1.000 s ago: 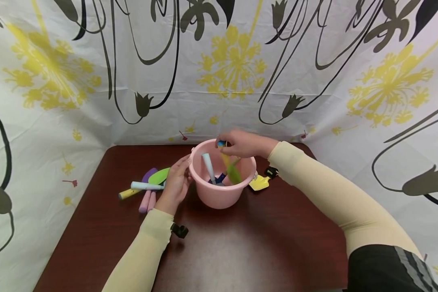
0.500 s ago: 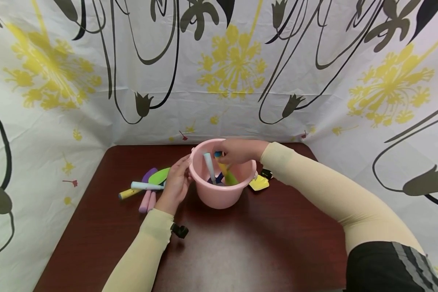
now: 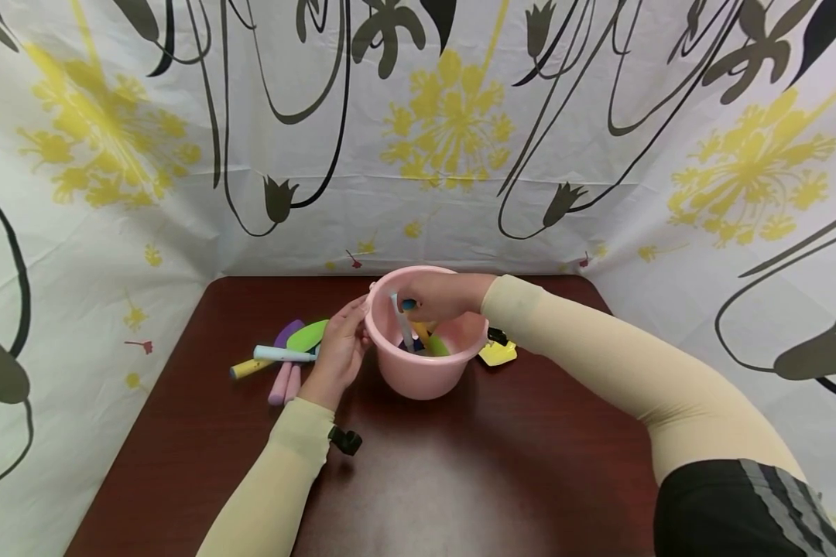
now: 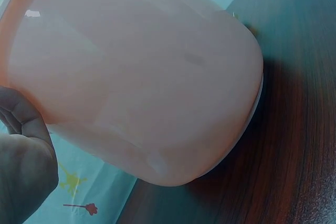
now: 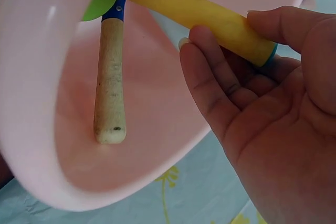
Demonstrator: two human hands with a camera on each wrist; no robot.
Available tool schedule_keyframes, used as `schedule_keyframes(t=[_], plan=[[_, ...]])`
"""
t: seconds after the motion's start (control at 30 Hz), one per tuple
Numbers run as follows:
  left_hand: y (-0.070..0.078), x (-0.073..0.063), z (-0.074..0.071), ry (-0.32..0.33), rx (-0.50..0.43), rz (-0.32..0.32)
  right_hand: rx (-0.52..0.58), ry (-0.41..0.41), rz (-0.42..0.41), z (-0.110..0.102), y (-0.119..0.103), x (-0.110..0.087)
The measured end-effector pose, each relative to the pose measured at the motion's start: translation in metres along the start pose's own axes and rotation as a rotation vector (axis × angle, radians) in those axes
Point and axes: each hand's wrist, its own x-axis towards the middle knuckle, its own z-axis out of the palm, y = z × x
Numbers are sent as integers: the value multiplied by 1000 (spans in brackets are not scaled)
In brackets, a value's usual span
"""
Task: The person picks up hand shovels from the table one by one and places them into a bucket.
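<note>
A pink bucket [image 3: 421, 379] stands on the dark wooden table, and my left hand [image 3: 341, 344] grips its left side near the rim. In the left wrist view, the curled fingers [image 4: 23, 114] are at the bucket's upper wall. My right hand [image 3: 432, 296] is inside the bucket's mouth, pinching the yellow handle [image 5: 194, 14] of a small toy shovel. Its green blade [image 3: 436, 346] points down into the bucket. Also inside are a tool with a light-blue handle [image 3: 403, 329] and one with a wooden handle [image 5: 109, 82] and blue neck.
Left of the bucket lies a pile of toy tools: a green blade [image 3: 308, 336], a light-blue handle [image 3: 273, 353], pink handles [image 3: 279, 385] and a yellow handle [image 3: 248, 367]. A yellow shovel blade [image 3: 498, 354] lies at the right. Patterned cloth [image 3: 418, 193] hangs behind the table.
My right hand has moved left and lower into the bucket with the yellow-handled shovel, whose green blade now sits deeper. My left hand has kept its hold on the bucket.
</note>
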Motion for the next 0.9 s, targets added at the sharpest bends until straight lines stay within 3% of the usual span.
schedule_keyframes(t=[0.3, 0.53, 0.9], plan=[[0, 0, 2, -11, -13, 1, -132, 0, -2, 7, 0, 13], [0, -1, 1, -23, -1, -9, -192, -47, 44, 15, -1, 21], [1, -1, 0, -22, 2, -9, -299, -88, 17, 15, -13, 26]])
